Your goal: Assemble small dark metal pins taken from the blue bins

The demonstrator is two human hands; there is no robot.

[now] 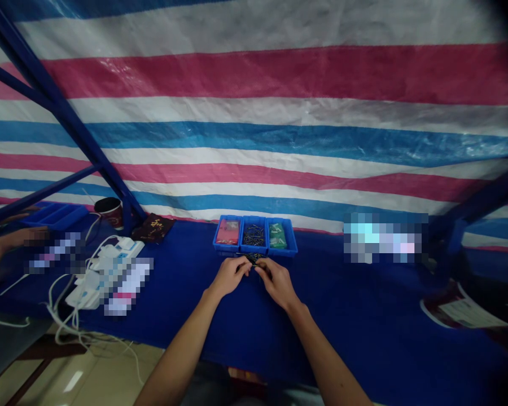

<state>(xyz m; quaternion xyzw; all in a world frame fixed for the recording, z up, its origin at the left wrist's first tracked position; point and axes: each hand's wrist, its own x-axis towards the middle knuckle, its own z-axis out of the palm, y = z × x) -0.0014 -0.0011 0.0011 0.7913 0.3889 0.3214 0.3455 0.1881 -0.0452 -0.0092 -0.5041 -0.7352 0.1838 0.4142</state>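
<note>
My left hand (pixel 231 276) and my right hand (pixel 277 283) meet at the middle of the blue-covered table, fingertips together on a small dark part with thin metal pins (pixel 253 259). The fingers hide most of it. Just beyond my hands stands a blue three-compartment parts bin (pixel 254 235). Its left compartment holds red packets (pixel 227 232), its middle one loose dark pins with gold ends (pixel 254 235), and its right one green packets (pixel 277 235). My hands are close to the bin's front wall.
A co-worker's hand (pixel 21 239) reaches in at the far left near a blue tray (pixel 55 215). White power strips (pixel 105 276) with tangled white cables lie left. A paper cup and dark pouch stand behind them. Blurred patches cover several spots. A blue steel frame and striped tarp stand behind.
</note>
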